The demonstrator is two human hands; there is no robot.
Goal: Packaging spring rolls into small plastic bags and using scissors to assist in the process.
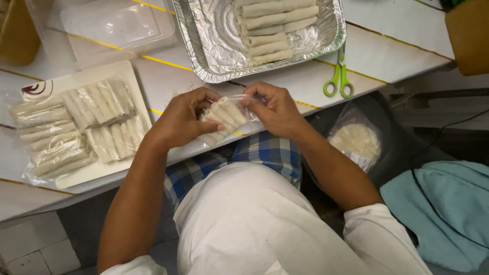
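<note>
At the near edge of the white table (pixel 387 48), both bare forearms reach forward from the person's lap and meet over a clear plastic bag of pale spring rolls (pixel 222 121). The left hand (pixel 182 118) curls around the bag's left side, thumb and fingers closed on the film. The right hand (pixel 275 109) pinches the bag's upper right end between thumb and fingertips, closed on the plastic.

Toward the table's far edge stands a crinkled foil tray (pixel 204 46) holding a column of loose, smooth, cylindrical rolls (pixel 272 30). At the left edge lies a white rectangular plate (pixel 102 170) with a dark red swirl in its corner, piled with more glossy clear packs of rolls (pixel 76 127). Beyond it sits an empty clear plastic container (pixel 109 25). Near the right edge, beside the foil tray, lie green-handled scissors (pixel 338 81). Below the table's right end, a clear bag of round pale wrappers (pixel 356 140) rests on something dark, with a crumpled blue cloth (pixel 443 209) to its right.
</note>
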